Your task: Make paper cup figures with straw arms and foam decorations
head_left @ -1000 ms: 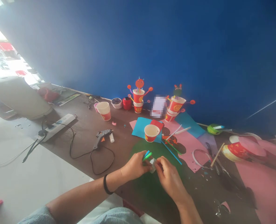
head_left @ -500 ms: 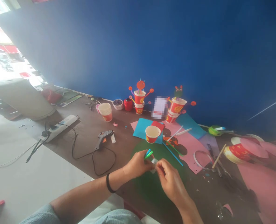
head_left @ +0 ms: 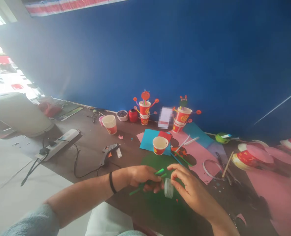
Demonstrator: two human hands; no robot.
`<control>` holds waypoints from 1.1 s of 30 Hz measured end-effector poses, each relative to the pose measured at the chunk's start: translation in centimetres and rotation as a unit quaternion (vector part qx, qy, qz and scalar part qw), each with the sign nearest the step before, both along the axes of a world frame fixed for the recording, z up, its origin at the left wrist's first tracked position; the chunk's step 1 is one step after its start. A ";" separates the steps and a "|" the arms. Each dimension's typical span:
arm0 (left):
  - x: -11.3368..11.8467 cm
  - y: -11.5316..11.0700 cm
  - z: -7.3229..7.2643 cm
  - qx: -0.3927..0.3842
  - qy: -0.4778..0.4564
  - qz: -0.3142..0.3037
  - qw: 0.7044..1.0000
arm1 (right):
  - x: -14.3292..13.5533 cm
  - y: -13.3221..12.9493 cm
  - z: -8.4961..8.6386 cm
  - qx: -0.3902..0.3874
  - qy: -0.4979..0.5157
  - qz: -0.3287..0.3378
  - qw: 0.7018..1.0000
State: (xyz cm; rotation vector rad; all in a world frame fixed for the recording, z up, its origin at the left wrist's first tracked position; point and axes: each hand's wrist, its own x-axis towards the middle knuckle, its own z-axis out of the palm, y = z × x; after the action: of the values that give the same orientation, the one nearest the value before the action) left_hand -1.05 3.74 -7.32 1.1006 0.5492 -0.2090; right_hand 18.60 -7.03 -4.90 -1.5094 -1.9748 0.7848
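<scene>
My left hand (head_left: 144,177) is closed round green straws (head_left: 160,171), whose ends stick out on both sides of the fingers. Just right of its fingertips is a roll of clear tape (head_left: 169,188), turned on its edge. What holds the roll up is hard to make out. My right hand (head_left: 188,185) is beside the roll, with thumb and forefinger apart and the fingers bent. A green sheet (head_left: 150,160) lies beneath both hands. Beyond them a red and white paper cup (head_left: 160,146) stands on a blue sheet (head_left: 146,139).
Two cup figures (head_left: 144,109) (head_left: 184,116) stand by the blue wall. At left are a glue gun (head_left: 108,152) with its cable, a power strip (head_left: 61,142) and stacked cups (head_left: 109,124). Pink paper (head_left: 201,164), scissors (head_left: 230,177) and more cups (head_left: 246,157) lie at right.
My right hand has moved right and its fingers have parted from a pinch. The tape roll now shows plainly between the hands. The straws in my left hand have tilted flatter.
</scene>
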 end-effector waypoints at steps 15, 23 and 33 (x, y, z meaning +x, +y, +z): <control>1.2 1.7 0.4 -0.022 0.053 -0.200 0.978 | -1.7 0.8 1.0 -0.023 -0.017 0.035 0.999; 1.6 1.9 0.7 -0.059 0.042 -0.228 0.971 | -1.8 0.5 1.1 -0.028 -0.021 0.016 0.999; 2.0 2.8 -0.5 -0.096 0.029 -0.289 0.952 | -1.8 0.2 0.9 -0.022 -0.026 0.006 0.999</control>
State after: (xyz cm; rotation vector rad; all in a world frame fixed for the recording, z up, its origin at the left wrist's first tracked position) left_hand 0.94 6.58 -7.83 1.0440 0.2385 -0.7916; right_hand 16.78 -6.88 -3.96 -1.5605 -2.0187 0.8063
